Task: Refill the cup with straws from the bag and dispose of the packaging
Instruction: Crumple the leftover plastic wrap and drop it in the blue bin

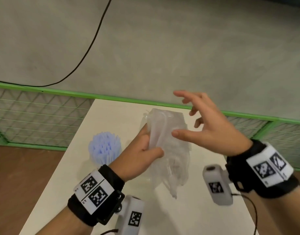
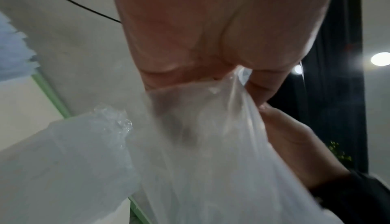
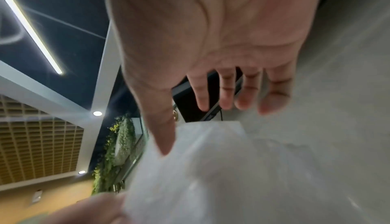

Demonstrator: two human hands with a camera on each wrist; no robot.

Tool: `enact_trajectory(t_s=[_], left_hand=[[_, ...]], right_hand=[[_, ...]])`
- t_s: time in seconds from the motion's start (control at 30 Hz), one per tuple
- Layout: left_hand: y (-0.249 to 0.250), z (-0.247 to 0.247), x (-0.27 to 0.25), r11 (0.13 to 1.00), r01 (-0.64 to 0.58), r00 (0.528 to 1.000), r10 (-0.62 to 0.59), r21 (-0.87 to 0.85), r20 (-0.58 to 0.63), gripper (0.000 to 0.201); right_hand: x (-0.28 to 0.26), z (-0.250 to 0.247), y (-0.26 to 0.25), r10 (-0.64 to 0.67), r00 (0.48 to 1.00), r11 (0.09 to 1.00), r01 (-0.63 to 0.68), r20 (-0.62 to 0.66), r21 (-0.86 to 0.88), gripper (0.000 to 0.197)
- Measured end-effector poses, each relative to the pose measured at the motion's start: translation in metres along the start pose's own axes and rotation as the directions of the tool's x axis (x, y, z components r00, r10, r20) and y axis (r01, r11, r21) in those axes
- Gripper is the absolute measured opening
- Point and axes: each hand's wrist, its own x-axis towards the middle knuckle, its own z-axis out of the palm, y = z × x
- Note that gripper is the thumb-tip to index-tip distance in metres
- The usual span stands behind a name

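Bag held up, right hand spread beside it

Wristbands [image 1: 98, 192] with printed markers are seen nearest, one strapped on each forearm, above the white table [image 1: 196, 209]. Just beyond, the clear plastic bag [image 1: 169, 150] is gripped by the left hand [image 1: 137, 158], thumb and fingers curled round its left edge, and it is held off the table with its crumpled end hanging down. In the left wrist view the film [image 2: 200, 144] is seen bunched tight under the palm. On the right, the right hand [image 1: 210, 126] is held wide open, fingers spread and nothing gripped; its thumb tip lies at the bag's right side, though contact cannot be told. Left of the bag, a cup packed with pale blue straws [image 1: 104, 148] is stood on the table. Farther off, a green-framed mesh fence [image 1: 35, 116] is seen, and a black cable [image 1: 88, 48] is trailed across the grey floor.
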Motion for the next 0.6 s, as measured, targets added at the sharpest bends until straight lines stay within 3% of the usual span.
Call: enact_trajectory(t_s=[0.07,0.1,0.23,0.33,0.4,0.47,0.6], left_hand=[[0.001,0.000,0.002,0.999,0.005,0.999,-0.007,0.045,0.042,0.060],[0.001,0.000,0.003,0.998,0.021,0.999,-0.023,0.064,0.036,0.058],[-0.008,-0.005,0.002,0.993,0.056,0.991,-0.042,0.100,-0.129,0.028],[-0.011,-0.006,-0.004,0.989,0.019,0.986,0.007,0.148,-0.169,0.028],[-0.010,-0.007,-0.006,0.990,-0.011,0.982,0.038,0.144,-0.183,0.026],[-0.009,-0.009,-0.007,0.991,-0.040,0.978,0.065,0.128,-0.198,0.023],[-0.003,-0.009,-0.010,0.992,-0.066,0.986,0.082,0.111,-0.142,0.019]], right_hand=[[0.011,-0.003,0.004,0.053,0.987,0.997,-0.043,0.149,-0.069,0.062],[0.014,-0.001,0.005,0.042,0.986,0.997,-0.031,0.161,-0.075,0.052],[0.023,0.003,0.005,-0.008,0.999,0.999,0.010,0.047,-0.051,0.031],[0.020,0.009,0.005,0.005,1.000,0.997,-0.004,-0.014,0.075,0.032],[0.016,0.020,0.008,0.059,0.994,0.924,-0.018,-0.096,0.383,0.043],[0.010,0.028,0.017,0.176,0.983,0.776,-0.104,-0.054,0.622,0.068],[-0.002,0.040,0.028,0.137,0.976,0.737,-0.213,0.168,0.641,0.110]])
